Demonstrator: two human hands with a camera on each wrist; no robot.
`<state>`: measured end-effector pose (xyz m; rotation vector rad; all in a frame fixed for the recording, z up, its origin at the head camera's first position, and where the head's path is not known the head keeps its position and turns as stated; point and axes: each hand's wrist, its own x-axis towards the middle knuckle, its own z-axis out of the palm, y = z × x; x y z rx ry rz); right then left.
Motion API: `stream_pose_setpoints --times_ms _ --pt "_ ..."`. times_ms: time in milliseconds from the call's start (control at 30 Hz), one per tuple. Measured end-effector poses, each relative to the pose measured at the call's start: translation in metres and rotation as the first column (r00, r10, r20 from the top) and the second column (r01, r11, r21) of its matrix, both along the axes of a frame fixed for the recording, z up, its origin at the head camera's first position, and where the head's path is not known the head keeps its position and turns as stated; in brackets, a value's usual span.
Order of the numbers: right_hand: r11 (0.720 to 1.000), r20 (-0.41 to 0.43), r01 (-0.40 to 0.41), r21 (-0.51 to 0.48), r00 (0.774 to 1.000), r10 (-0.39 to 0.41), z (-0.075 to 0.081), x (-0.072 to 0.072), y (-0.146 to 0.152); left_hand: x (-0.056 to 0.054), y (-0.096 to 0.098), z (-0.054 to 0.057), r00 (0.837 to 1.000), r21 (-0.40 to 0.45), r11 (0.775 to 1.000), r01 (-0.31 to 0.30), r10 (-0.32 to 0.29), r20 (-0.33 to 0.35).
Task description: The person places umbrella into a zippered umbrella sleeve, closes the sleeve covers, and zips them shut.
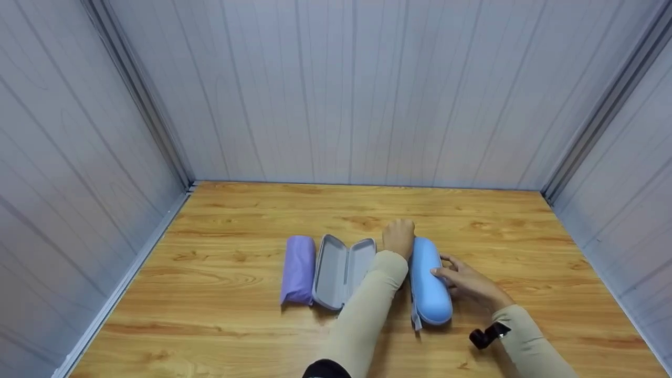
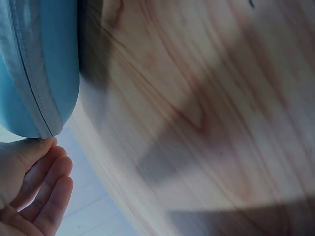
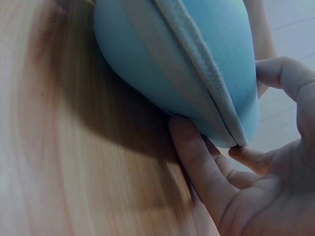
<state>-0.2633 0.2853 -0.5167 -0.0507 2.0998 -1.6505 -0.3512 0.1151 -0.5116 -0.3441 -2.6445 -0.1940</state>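
Note:
A light-blue, closed zip-up glasses case [image 1: 428,283] stands lengthwise on the table, a grey zipper band running along its side. At its far left end is my left hand [image 1: 399,237], seen mostly from the back. In the left wrist view, the left thumb and forefinger [image 2: 34,169] pinch at the end of the zipper band; whether a pull tab sits between them is hidden. My right hand [image 1: 472,286] grips the case from the right, thumb on top. In the right wrist view, the right fingers [image 3: 202,167] curl against its lower side.
Left of the blue case lies an open grey case [image 1: 332,273], its two halves spread flat, partly behind the left forearm. Beside it is a purple, smooth, oblong pouch-like bundle [image 1: 298,270]. A grey strap [image 1: 416,317] hangs from the blue case's near end. Pale panels [image 1: 336,94] enclose the wooden table.

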Motion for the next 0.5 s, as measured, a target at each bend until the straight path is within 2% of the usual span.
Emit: stream_pose_setpoints --times_ms 167,200,233,500 --pt "1.000 -0.008 -0.014 0.007 1.000 0.014 -0.001 0.000 -0.001 0.002 -0.002 0.001 1.000 -0.033 0.999 -0.010 0.010 0.001" --pt "1.000 -0.008 -0.015 0.007 1.000 0.015 -0.001 0.000 -0.001 0.002 -0.002 0.001 1.000 -0.042 0.999 -0.012 0.012 0.008" --pt "1.000 -0.008 -0.016 0.007 1.000 0.016 -0.001 0.000 -0.001 0.006 -0.003 0.008 0.999 -0.052 0.999 -0.015 0.017 0.036" --pt "1.000 0.002 -0.009 0.015 1.000 0.009 -0.001 -0.003 -0.001 0.007 -0.003 0.013 0.996 -0.067 0.998 -0.005 0.011 0.091"
